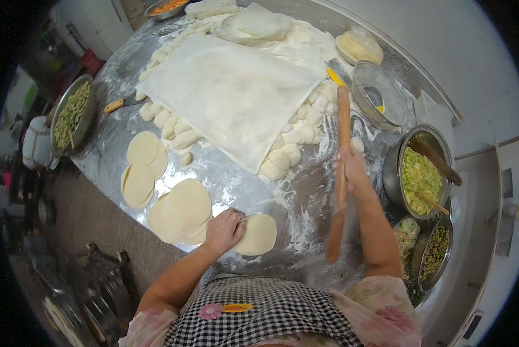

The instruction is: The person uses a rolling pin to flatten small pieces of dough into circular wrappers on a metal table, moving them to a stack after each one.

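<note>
My left hand (226, 230) is closed at the left edge of a round flat dough wrapper (257, 235); a thin, light object shows at its fingers, too small to name. My right hand (350, 169) grips a long wooden rolling pin (341, 130) around its middle, over the floured metal table to the right. Left of my left hand lie overlapping stacks of rolled dough rounds (181, 210), with more rounds (143, 152) beyond. A white cloth (229, 91) covers part of a large heap of dough pieces (302, 130). One small dough ball (186, 158) lies apart from them.
A steel bowl of chopped greens (73, 115) stands at the left edge, near a wooden-handled tool (114, 105). At right are a clear round container (380, 93), a pot of pale green filling (420, 182) and a bowl of dark filling (435, 253).
</note>
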Motion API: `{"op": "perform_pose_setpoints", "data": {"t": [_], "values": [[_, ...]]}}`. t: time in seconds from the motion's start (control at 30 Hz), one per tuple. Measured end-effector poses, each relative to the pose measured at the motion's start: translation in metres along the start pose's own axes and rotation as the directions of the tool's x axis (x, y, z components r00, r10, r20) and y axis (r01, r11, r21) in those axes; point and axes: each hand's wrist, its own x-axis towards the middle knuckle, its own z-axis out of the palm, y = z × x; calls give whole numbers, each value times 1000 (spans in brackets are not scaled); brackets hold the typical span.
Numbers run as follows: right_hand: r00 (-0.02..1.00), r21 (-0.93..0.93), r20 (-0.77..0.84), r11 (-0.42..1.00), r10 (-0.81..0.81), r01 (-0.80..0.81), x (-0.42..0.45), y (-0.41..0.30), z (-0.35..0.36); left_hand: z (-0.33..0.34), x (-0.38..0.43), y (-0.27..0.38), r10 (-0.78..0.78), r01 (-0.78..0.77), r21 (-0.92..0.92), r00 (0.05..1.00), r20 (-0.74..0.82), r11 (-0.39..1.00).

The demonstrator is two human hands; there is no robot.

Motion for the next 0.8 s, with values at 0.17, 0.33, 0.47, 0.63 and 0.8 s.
{"op": "perform_pose_setpoints", "data": {"t": [0.17, 0.33, 0.47, 0.63, 0.8], "values": [[994, 487, 84, 868, 66, -99, -57, 12, 11, -9, 3, 4, -23, 25, -33, 999, 43, 999], [982, 383, 180, 923, -51, -22, -17, -52, 2, -7, 8, 2, 3, 4, -132, 998, 55, 991], [954, 335, 269, 942, -130, 33, 0, -81, 9, -4, 4, -2, -25, 38, -118, 994, 108, 992], [993, 152, 118, 988, 21, -39, 33, -64, 37, -8, 15, 1, 39, -33, -145, 998, 42, 989], [940, -598, 292, 732, -179, 325, 207, -94, 13, -2, -6, -12, 62, -55, -190, 998, 30, 980]]}}
